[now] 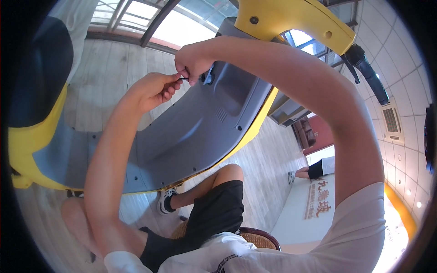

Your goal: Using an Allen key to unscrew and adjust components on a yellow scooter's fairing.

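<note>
In front of me a grey inner panel [191, 123] belongs to a yellow-trimmed scooter. My left hand [157, 88] pinches a thin dark rod [184, 78] between thumb and fingertips; its exact kind is too small to tell. My right hand [195, 59] reaches over from the right, its fingers closed at the rod's other end. What those fingers hold is hidden. Right beside them, a small bluish fitting [209, 75] sticks out from the upper part of the panel. I cannot tell whether the rod touches it.
The scooter's black seat [43, 73] is at left, its yellow handlebar cover [291, 20] above with a black grip [371, 75]. I sit on a wicker seat [259, 239]. Another person's leg [302, 173] shows at right. A wooden floor [255, 177] runs underneath.
</note>
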Demonstrator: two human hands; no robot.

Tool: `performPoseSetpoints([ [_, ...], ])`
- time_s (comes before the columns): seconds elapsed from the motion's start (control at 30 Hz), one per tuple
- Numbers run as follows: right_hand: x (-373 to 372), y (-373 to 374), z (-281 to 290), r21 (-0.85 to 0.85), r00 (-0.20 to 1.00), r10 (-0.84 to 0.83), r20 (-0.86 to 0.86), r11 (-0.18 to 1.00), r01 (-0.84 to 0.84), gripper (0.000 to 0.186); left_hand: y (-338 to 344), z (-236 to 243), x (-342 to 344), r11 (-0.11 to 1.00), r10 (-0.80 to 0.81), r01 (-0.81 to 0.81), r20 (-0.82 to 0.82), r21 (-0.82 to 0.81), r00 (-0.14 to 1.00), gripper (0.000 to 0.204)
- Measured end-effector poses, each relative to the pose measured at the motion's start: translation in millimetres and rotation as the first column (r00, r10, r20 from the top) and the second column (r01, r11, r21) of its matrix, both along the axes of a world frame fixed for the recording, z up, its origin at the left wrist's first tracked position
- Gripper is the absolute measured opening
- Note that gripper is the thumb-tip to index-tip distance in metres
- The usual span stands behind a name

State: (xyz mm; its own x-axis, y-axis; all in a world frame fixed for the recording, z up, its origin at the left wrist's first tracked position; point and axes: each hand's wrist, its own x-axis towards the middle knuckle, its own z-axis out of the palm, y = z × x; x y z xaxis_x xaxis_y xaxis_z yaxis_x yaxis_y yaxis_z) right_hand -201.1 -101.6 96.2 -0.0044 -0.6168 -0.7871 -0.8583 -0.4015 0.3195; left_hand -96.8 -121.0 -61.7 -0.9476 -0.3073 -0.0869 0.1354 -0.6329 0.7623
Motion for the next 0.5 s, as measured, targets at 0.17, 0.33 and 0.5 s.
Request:
performPoseSetpoints([
  [0.17, 11.8, -1.7, 2.3, 0.011, 0.996, 0.066, -0.062, 0.998, -0.066, 0.022, 9.3, -6.6, -16.9, 0.730, 0.299, -0.446, -0.345, -0.517, 0.890, 0.017],
  [0.33, 20.9, 35.7, -6.6, -0.336, 0.985, 0.072, -0.155, 0.934, -0.122, 0.016, 15.5, -3.8, -7.8, 0.344, 0.453, -0.627, -0.461, -0.699, 0.763, 0.011],
  [0.5, 38.3, 99.9, -8.0, -0.847, 0.993, 0.090, 0.076, 0.531, 0.017, 0.024, 15.8, -10.4, -6.3, 0.255, 0.458, -0.632, -0.484, -0.732, 0.746, 0.008],
])
